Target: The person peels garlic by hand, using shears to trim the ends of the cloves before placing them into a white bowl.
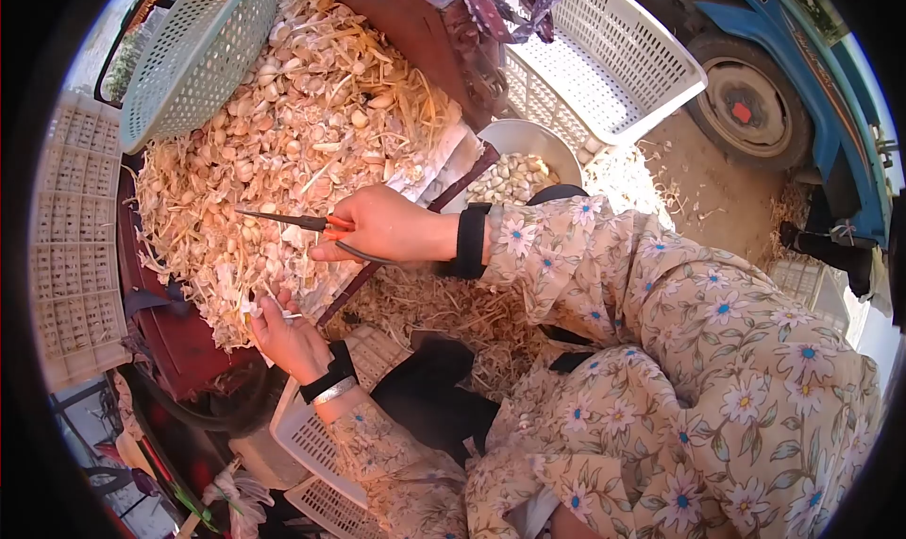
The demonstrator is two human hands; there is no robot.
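Right hand (pixel 401 223): my fingers are closed round the red-and-black handles of the scissors (pixel 307 222); the dark blades lie over the garlic heap (pixel 283 147) and point left in view, looking shut. Left hand (pixel 291 344): my fingertips are narrow, pinched on a small whitish garlic piece (pixel 250 309) at the near edge of the heap, below the scissors in view. Its exact shape is too small to tell. The heap, loose cloves mixed with dry stalks and skins, covers much of the dark red surface (pixel 179 336). A pale green basket (pixel 193 62) leans at its far left. Beyond my right wrist, a metal bowl (pixel 552 141) holds cloves, just beside a white crate (pixel 613 58).
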